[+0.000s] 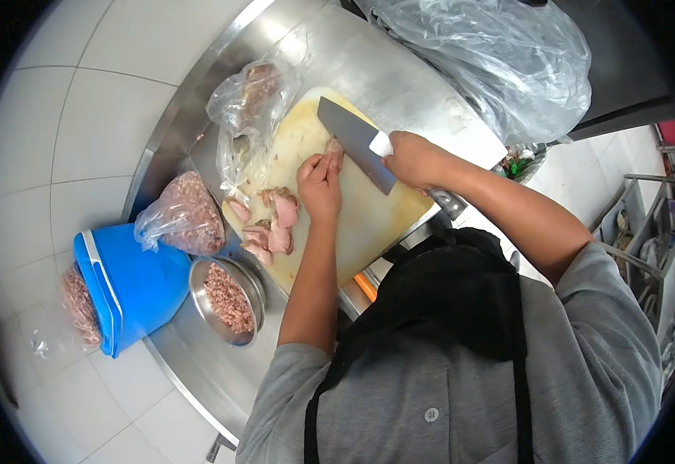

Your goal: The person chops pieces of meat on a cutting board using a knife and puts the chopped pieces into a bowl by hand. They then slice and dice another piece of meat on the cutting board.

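Observation:
My right hand point(412, 160) is wrapped round the white handle of a wide cleaver point(353, 139), whose blade lies over the yellowed cutting board point(368, 224). Just left of the blade, my left hand point(320, 184) presses its fingers on a small piece of meat point(335, 150). Several pink chunks of meat point(281, 224) lie on the board's left side, left of my left forearm. Beside the board's upper left edge is a clear plastic bag point(251, 100) with a brownish piece of meat in it.
A metal bowl point(204, 313) of chopped meat point(227, 300) stands by a bag of minced meat point(190, 213) and a blue container point(152, 278) at the left. Large clear plastic bags point(500, 62) lie at the upper right, beyond the steel counter point(353, 50).

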### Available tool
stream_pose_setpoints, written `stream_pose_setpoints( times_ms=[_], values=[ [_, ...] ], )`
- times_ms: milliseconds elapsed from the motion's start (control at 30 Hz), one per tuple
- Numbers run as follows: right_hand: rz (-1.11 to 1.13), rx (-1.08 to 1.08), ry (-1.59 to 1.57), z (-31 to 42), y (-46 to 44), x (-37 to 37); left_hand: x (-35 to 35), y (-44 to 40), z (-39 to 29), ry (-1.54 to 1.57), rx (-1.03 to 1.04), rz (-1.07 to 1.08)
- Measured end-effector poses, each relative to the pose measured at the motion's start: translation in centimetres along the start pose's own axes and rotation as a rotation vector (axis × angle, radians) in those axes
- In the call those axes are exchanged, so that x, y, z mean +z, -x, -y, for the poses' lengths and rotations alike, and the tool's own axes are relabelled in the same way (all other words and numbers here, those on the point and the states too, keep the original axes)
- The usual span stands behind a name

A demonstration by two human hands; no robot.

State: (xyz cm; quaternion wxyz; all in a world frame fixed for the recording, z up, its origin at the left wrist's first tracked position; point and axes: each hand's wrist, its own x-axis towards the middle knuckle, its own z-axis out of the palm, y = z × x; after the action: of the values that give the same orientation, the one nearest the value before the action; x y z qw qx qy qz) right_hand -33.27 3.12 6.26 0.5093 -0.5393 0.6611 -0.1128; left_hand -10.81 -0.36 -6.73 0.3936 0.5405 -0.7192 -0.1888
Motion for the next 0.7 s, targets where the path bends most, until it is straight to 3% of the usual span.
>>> stream_pose_setpoints(
  times_ms=[67, 167, 233, 333, 400, 533, 633, 700],
  values=[
    [0.005, 0.006, -0.022, -0.9, -2.5, 0.9, -0.1, 0.1, 0.1, -0.017, 0.006, -0.008],
    [-0.003, -0.168, 0.260, -2.2, -5.5, 2.1, 0.4, 0.1, 1.1, -0.012, 0.026, -0.011],
    [0.022, 0.035, -0.140, 0.1, -3.6, 1.0, 0.2, -0.1, 1.2, 0.000, 0.032, -0.010],
    [-0.051, -0.088, -0.149, -3.0, -2.3, 2.1, -0.2, -0.1, -0.1, 0.024, 0.005, -0.028],
    [-0.034, -0.080, -0.132, -4.6, 0.4, 2.4, -0.5, -0.4, -0.2, 0.079, -0.097, 0.012],
    [0.047, 0.019, -0.160, -3.6, 2.8, 2.1, -0.8, -0.6, 0.2, 0.112, -0.056, 0.048],
    [0.063, -0.037, -0.209, -2.7, 0.2, 2.9, -0.6, -0.6, 0.4, 0.056, 0.029, -0.002],
    [0.052, -0.034, -0.239, -2.5, -1.3, 3.9, -0.5, -0.6, 0.3, 0.136, -0.067, 0.004]
  ],
)
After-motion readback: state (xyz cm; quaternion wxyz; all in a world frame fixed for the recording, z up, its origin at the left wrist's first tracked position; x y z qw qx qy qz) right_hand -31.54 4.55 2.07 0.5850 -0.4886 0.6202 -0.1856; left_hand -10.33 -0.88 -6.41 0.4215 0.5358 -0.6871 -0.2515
